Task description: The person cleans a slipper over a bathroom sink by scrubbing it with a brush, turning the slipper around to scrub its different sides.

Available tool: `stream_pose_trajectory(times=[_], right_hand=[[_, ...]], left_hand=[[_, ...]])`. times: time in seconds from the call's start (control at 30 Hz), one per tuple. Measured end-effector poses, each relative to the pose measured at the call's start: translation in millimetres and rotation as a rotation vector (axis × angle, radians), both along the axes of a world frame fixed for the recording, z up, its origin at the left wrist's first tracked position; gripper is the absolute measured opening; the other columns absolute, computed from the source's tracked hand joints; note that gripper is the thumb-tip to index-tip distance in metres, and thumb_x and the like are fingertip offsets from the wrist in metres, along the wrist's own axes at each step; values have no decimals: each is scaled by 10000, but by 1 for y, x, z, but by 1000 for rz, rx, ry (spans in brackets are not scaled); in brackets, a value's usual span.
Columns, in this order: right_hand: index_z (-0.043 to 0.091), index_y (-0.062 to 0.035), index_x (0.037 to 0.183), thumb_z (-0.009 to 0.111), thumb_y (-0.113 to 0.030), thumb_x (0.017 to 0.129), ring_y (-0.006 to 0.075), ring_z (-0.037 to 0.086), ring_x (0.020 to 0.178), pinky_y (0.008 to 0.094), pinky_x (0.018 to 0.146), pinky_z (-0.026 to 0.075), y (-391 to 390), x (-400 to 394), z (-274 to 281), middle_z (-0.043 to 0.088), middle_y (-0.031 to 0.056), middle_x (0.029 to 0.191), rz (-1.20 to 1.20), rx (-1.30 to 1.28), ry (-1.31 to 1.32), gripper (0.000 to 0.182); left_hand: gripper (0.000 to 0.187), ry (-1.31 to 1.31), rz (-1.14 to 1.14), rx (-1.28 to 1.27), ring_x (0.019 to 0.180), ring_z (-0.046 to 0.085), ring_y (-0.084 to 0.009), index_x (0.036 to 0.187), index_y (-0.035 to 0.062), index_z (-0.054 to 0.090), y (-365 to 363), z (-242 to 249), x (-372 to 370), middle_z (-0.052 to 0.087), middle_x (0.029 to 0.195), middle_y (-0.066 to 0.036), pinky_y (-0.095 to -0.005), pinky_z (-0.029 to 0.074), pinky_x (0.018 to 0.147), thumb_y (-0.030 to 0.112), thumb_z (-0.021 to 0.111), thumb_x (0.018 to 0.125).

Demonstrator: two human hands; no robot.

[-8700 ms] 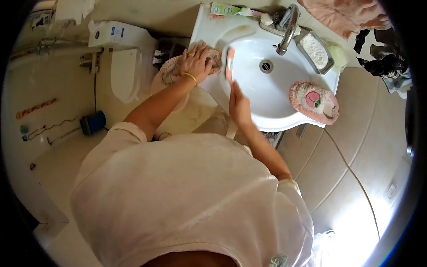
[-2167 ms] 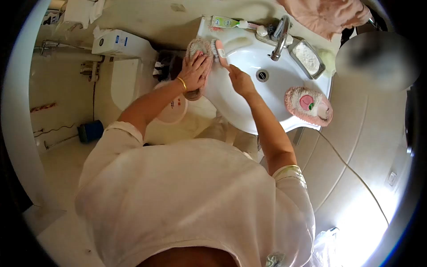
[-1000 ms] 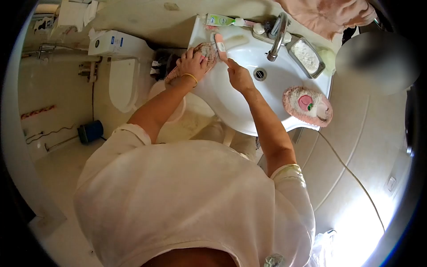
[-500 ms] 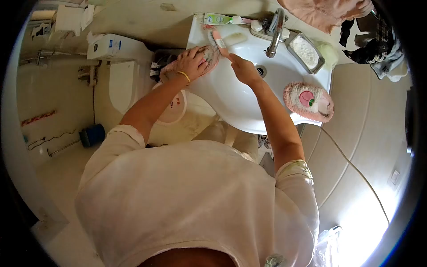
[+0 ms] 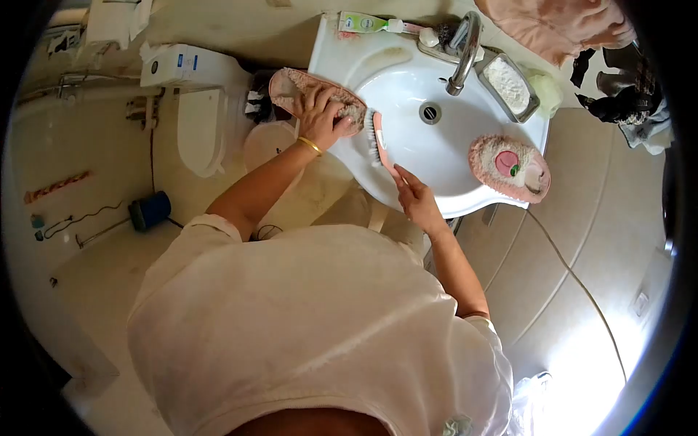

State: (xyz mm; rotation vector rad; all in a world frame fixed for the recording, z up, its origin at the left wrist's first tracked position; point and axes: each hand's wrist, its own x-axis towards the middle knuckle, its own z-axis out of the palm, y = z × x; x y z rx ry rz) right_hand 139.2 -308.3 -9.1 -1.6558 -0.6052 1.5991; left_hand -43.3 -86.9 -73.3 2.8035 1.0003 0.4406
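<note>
My left hand (image 5: 320, 116) presses down on a pink fluffy slipper (image 5: 288, 86) at the left rim of the washbasin, with its fingers over the slipper's near side. The slipper's toe end lies on the rim and the rest juts out to the left. In my right hand (image 5: 420, 200) is the handle of a pink scrub brush (image 5: 380, 139) with pale bristles. The brush is over the basin's left side, bristles facing left, a little apart from the slipper. A second pink slipper (image 5: 510, 168) with a round pink patch lies on the basin's right rim.
The white washbasin (image 5: 407, 94) has a chrome faucet (image 5: 465, 54). Behind it lie a green tube (image 5: 362, 22) and a metal tray of white powder (image 5: 507, 86). Cloths (image 5: 611, 80) hang at the right. A toilet (image 5: 201, 131) and a bucket (image 5: 269, 149) stand to the left.
My right hand has drawn the brush toward me, away from the slipper. The slipper under my left hand has turned, its outer end now farther from me.
</note>
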Motion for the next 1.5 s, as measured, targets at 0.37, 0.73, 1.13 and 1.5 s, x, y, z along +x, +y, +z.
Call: stream_pose_trajectory(times=[0.37,0.73,1.13,1.5], right_hand=[[543,-22,1174,499,-106,875,364,590,959,359,817,463,70,46,-28,600,247,1017,270,454,-408,314],[538,-154,1140,419,-149,874,382,600,842,468,729,470,173,34,-17,631,204,886,641,430,-816,292],[516,-162,1183,504,-134,840,370,612,816,454,701,485,182,8,-23,637,195,887,510,434,-879,345],[490,-180,1225,493,-126,842,383,599,843,476,723,466,29,64,46,632,202,902,312,105,-977,388]], left_hand=[[326,43,-96,60,1221,316,-300,891,121,585,2,-1,-2,453,1217,-74,-570,235,879,407,625,739],[384,56,-212,63,1187,335,-350,972,109,553,6,1,-7,434,1183,-123,-568,261,893,399,641,736],[429,95,-218,27,1196,328,-318,1004,114,557,6,5,-6,422,1197,-102,-568,249,921,405,662,707],[506,-105,126,-158,1088,478,-315,1033,121,601,25,37,-13,543,1134,-98,-494,329,920,488,675,692]])
